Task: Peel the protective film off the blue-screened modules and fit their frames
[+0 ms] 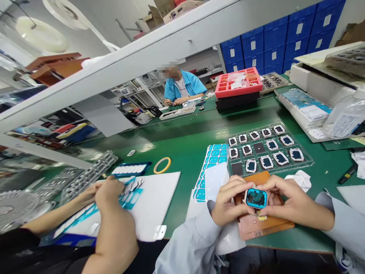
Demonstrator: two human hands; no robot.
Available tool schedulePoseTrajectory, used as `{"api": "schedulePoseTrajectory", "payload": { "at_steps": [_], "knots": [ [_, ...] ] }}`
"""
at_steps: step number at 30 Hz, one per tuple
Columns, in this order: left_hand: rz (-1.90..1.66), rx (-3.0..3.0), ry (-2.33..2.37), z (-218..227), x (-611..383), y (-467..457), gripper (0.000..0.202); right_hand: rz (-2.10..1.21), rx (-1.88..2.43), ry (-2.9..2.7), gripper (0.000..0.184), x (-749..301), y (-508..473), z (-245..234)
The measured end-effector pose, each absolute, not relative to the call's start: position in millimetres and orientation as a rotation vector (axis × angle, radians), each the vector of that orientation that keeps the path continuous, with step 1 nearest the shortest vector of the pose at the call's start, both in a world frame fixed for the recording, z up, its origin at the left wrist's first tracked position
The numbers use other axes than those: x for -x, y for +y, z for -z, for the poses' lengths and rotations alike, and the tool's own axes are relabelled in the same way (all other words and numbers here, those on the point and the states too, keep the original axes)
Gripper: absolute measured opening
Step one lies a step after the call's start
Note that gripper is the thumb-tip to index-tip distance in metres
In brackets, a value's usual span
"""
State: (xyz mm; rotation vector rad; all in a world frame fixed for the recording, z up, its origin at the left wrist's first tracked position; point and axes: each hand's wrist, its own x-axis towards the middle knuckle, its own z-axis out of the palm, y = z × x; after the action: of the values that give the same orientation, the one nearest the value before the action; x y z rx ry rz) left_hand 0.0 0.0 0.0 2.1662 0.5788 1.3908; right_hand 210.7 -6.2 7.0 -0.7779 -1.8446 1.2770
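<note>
Watch frame [257, 198], block [270, 226] beneath, tray [307, 161] beyond

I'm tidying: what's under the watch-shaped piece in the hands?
Below the watch-shaped piece is an orange plate; its far and near parts show. The left hand, right hand and piece hide much of its middle.
</note>
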Motion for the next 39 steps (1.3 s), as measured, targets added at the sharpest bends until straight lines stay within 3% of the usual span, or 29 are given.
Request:
{"api": "schedulePoseTrajectory", "payload": {
  "at_steps": [9, 14, 19, 25, 28, 32, 35, 39],
  "knots": [
    [-1.396, -2.163, 0.584, -2.1, -0.1, 0.6, 0.054, -0.983, 0.779, -2.031, 0.030, -242.0, 16.4, -39.1],
    [-1.456, -2.099, 0.580, -1.3, 8.8, 2.1, 0.053, -0.532, 1.575, -2.173, 0.025, -307.3, 54.0, -51.2],
    [-1.570, -1.866, 0.621, 2.4, 19.2, 3.6, 0.033, -0.645, 2.001, -2.363, 0.013, -316.0, 69.9, -27.5],
    [-1.288, -1.686, 0.685, -32.2, 6.4, 5.3, 0.015, -0.763, 1.670, -2.442, 0.012, -309.4, 68.4, -35.3],
    [-1.112, -1.440, 0.646, -53.0, -14.2, 14.0, 0.028, -0.818, 1.308, -2.377, 0.023, -304.5, 63.7, -45.6],
    [-1.043, -1.044, 0.486, -50.8, -34.6, 28.2, 0.047, -1.205, 0.791, -1.925, 0.030, -289.5, 57.5, -45.6],
    [-1.014, -0.868, 0.423, -35.3, -36.1, 31.0, 0.044, -1.445, 0.755, -1.555, 0.030, -284.5, 56.6, -41.8],
    [-0.982, -0.810, 0.441, -26.2, -31.9, 29.7, 0.038, -1.479, 0.896, -1.154, 0.030, -283.3, 58.1, -41.6]
  ]
}}
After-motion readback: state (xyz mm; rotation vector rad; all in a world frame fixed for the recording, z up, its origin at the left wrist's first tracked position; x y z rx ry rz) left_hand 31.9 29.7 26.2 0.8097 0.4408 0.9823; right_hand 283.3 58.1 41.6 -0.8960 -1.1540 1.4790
